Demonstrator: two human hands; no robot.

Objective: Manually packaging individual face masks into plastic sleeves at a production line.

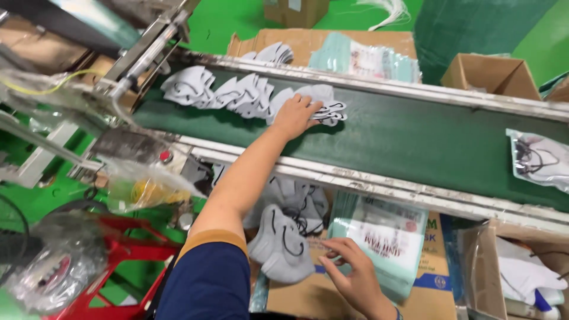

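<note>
My left hand (pixel 294 115) reaches out over the green conveyor belt (pixel 427 142) and presses down on the right end of a row of grey face masks (pixel 231 92) with black ear loops. My right hand (pixel 354 272) is low in front, fingers spread, touching a stack of pale green printed bags (pixel 385 237) lying on a cardboard box (pixel 427 278). More grey masks (pixel 284 237) are heaped just left of that hand, below the belt's edge.
A sealed bag with a mask (pixel 539 157) lies on the belt at the far right. Cardboard boxes (pixel 489 74) and more bags (pixel 364 59) stand behind the belt. A metal machine frame (pixel 142 53) is at left, a red stool (pixel 124 261) below.
</note>
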